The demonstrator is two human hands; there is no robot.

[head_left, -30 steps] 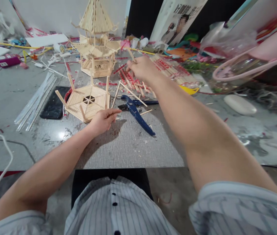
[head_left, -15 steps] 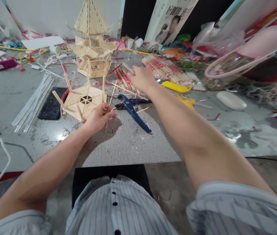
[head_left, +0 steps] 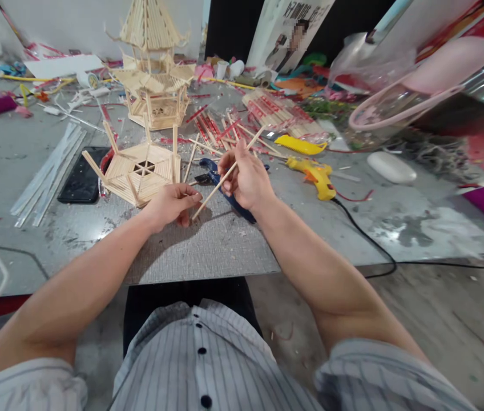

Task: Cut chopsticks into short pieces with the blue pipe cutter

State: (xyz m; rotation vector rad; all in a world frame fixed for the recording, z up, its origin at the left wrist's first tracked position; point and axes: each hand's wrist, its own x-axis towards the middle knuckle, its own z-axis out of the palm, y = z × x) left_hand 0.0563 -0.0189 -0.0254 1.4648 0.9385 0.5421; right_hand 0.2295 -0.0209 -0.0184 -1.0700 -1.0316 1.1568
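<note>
Littered grey tabletop (head_left: 225, 251) is noted in the head view. Handling of one slender pale wooden stick (head_left: 210, 198) is judged the step in hand; the next move calls for clearance from the blue-handled cutter (head_left: 242, 209). By the raised right hand (head_left: 248, 177) the stick is pinched aslant; near its lower end, the left hand (head_left: 168, 206) is held low, curled, its grip undeterminable.

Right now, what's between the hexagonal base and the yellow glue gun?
Head view: loose sticks, the blue cutter, and the right hand holding a stick.
</note>
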